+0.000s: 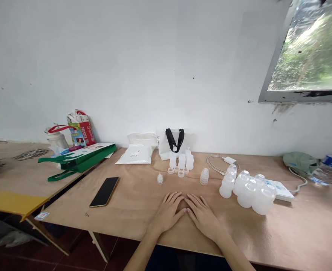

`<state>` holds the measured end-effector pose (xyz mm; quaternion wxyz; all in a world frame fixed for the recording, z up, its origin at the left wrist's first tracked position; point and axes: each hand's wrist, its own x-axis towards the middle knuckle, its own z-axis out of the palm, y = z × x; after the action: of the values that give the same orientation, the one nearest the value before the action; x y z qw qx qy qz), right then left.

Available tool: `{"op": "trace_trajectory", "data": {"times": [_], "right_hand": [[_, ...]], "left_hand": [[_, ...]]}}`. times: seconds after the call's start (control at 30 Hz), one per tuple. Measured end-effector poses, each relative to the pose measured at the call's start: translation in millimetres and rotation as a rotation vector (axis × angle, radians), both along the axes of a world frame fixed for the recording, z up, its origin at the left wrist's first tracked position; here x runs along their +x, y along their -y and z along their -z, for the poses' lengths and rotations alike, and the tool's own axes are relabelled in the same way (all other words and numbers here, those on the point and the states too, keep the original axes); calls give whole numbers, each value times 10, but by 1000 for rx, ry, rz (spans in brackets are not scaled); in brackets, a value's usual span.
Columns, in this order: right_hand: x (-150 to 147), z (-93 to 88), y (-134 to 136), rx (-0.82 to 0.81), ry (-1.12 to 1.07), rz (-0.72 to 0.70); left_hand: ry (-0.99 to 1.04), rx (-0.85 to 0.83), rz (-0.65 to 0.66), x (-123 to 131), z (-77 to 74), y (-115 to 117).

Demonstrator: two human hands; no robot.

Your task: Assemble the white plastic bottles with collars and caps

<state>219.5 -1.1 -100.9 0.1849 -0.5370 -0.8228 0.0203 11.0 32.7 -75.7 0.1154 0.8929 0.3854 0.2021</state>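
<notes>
My left hand [168,212] and my right hand [202,214] lie flat on the wooden table [132,210], fingers stretched out, fingertips touching in the middle. Neither holds anything. Just beyond them stand small translucent plastic bottles [181,161], loose ring caps [177,171], a dropper tip [160,178] and a ribbed cap [204,176]. To the right lies a cluster of larger translucent bottles [249,190] on their sides.
A black phone [104,192] lies to the left. White powder bags [136,153] and a white tote with black handles [175,143] stand at the wall. A charger cable [219,162], white box [281,191], green cloth [300,162], water bottle [328,165] sit right. Green bag [78,160] on the neighbouring table.
</notes>
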Motion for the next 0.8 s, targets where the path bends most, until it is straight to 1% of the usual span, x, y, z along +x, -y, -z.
{"op": "trace_trajectory", "data": {"times": [0.13,0.33,0.6,0.8], "right_hand": [[-8,3,-1,8,-15,3],[-4,10,-1,19,-9,-1],[6,60,-14,36,0,1],[12,34,-2,9,0,7]], "left_hand": [[-12,-16,-7,-3,0,-4],[10,3,-7,-1,2,7],[0,42,-10,-8,58,-6],[10,37,4,-5,28,7]]}}
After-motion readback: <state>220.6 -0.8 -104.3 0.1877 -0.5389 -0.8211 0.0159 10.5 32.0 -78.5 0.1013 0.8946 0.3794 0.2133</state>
